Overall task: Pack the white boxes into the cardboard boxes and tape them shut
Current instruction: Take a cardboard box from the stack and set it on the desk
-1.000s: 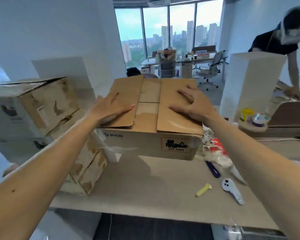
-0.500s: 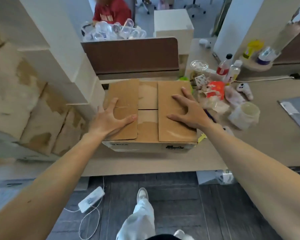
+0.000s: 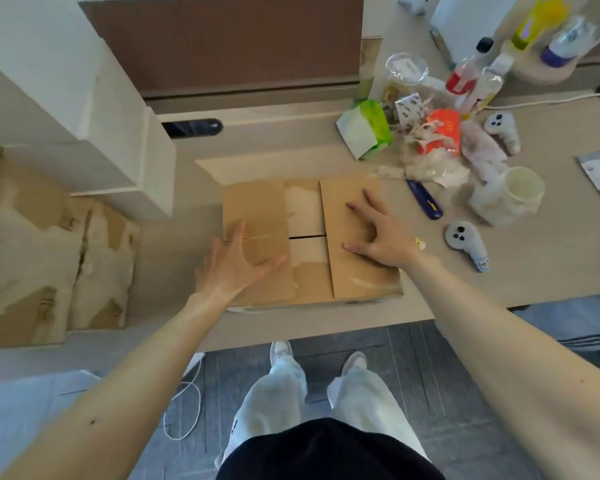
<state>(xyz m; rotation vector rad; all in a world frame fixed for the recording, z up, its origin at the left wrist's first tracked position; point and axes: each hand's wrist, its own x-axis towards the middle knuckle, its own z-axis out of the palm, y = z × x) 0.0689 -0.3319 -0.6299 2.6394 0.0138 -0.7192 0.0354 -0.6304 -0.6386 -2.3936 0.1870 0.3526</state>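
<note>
The cardboard box sits on the desk, close to the front edge, right in front of the person. Its 2 top flaps are folded down. There is a gap between them, and in the gap you can see the flaps under them with a thin dark slit.

The left hand lies flat on the left flap. Its fingers are straight and spread wide. It holds nothing.

The right hand is on the right flap. Its fingers are spread wide too, and the tips touch the cardboard. It holds nothing.

Just beside the box on the right lies a blue cutter. Near it is a grey controller. Farther back sit a white cup, a red bag, a green pack, another controller and some bottles.

On the left are big torn boxes, with big white boxes on top.

Below the desk you can see the person's pale trousers and shoes on a dark floor.
</note>
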